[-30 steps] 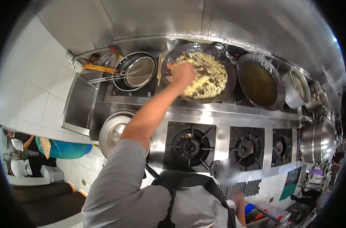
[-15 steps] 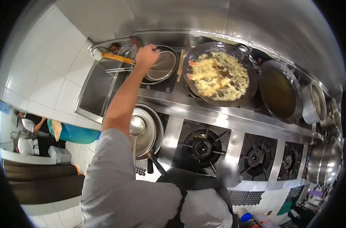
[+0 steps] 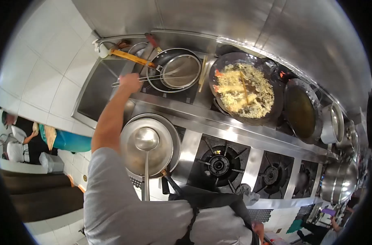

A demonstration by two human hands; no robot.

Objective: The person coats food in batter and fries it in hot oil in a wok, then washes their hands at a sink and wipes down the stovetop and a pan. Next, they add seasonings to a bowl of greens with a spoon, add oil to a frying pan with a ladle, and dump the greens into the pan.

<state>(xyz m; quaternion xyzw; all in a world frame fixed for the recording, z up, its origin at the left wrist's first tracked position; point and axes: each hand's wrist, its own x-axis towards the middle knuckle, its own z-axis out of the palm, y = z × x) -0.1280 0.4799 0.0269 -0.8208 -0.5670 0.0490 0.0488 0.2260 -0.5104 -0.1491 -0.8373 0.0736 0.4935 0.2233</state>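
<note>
My left hand is closed around the long wire handle of a round mesh strainer. The strainer rests in a dark pan on the back of the range. A yellow-orange wooden handle lies across the pan's left side, and a red handle sticks up behind it. What looks like my right hand shows low beside my body, its fingers hidden. To the right, yellow batter crumbs and long battered pieces with red ends fry in a large wok, chopsticks lying across them.
A ladle lies in a wide metal pan in front of me. Burners line the front. A second wok of oil and a metal pot stand right. A sink is left. People work farther off.
My left hand has moved left and towards me, from above the pan's left edge to the strainer's wire handle. The view has shifted slightly. A hand now shows low at my right side.
</note>
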